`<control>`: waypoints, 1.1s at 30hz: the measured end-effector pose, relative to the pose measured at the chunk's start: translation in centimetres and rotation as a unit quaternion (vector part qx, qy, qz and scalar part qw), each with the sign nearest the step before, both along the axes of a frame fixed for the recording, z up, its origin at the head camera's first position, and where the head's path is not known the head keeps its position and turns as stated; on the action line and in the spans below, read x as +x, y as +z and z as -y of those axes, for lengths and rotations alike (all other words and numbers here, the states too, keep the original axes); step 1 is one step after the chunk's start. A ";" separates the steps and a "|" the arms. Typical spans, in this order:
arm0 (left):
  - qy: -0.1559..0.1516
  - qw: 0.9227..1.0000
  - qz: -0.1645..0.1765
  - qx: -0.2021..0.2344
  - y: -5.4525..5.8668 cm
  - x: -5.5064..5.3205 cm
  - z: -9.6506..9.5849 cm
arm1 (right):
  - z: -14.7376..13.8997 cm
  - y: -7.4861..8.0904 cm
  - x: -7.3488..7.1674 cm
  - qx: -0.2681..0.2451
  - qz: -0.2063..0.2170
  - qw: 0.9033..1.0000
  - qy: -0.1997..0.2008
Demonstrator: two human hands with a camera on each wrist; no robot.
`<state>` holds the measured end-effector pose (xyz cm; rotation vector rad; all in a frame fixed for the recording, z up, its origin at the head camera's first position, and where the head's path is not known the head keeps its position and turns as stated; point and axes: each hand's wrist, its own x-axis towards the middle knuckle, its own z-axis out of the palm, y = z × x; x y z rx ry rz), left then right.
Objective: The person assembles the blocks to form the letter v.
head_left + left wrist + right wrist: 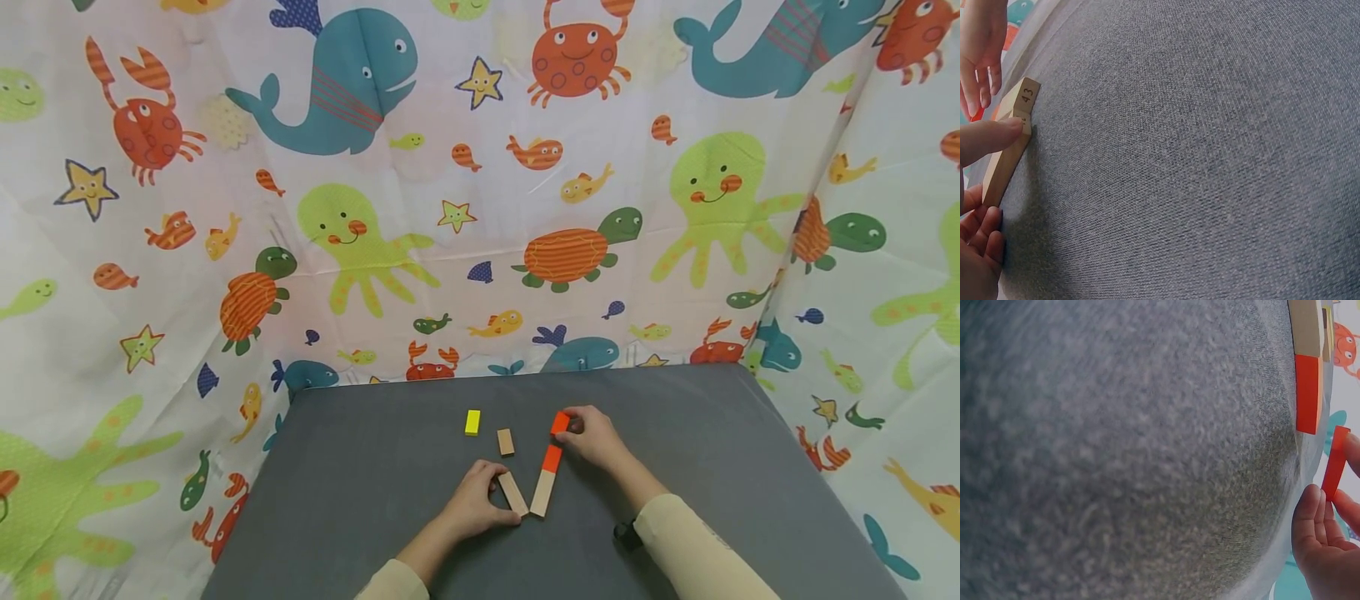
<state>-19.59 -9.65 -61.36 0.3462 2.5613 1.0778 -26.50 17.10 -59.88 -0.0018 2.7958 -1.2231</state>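
My left hand (472, 500) pinches a long plain wooden block (513, 493) lengthwise, thumb at the near end and fingers at the far end. Beside its near end, a second long wooden block (543, 493) slants the other way, and the two form a V. One orange block (552, 457) continues that second block's line. With its thumb and fingers, my right hand (596, 437) pinches another orange block (1335, 464), which the right wrist view shows apart from the lying one. In the left wrist view, a wooden block end (1027, 94) bears the printed number 43.
A short wooden block (506, 442) lies beyond my left hand, and a yellow block (472, 422) sits farther back to its left. Grey cloth (360, 467) covers the table. A curtain (465, 275) printed with sea animals hangs behind and along the sides.
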 end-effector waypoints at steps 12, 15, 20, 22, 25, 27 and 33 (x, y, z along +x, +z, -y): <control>0.001 1.000 0.006 0.000 0.1 -0.2 0.1 | 0.4 -0.4 0.2 -0.007 -0.003 1.000 0.002; 0.003 1.000 0.008 -0.001 0.0 -0.2 0.1 | 0.5 -0.6 0.2 -0.007 -0.002 1.000 -0.001; 0.002 1.000 0.010 0.001 -0.1 -0.2 0.1 | 0.4 -1.0 0.3 -0.010 -0.001 1.000 -0.003; 0.002 1.000 0.009 0.002 -0.1 -0.1 0.1 | 0.3 -1.1 0.3 -0.012 -0.002 1.000 -0.004; 0.002 1.000 0.006 0.001 -0.1 -0.1 0.1 | 0.2 -1.2 0.3 -0.012 0.001 1.000 -0.003; 0.003 1.000 0.006 0.001 0.0 -0.1 0.1 | 0.2 -1.3 0.2 -0.014 0.005 1.000 -0.001; 0.002 1.000 0.000 -0.003 0.0 -0.1 0.1 | -0.1 -1.5 0.1 -0.019 0.017 1.000 0.002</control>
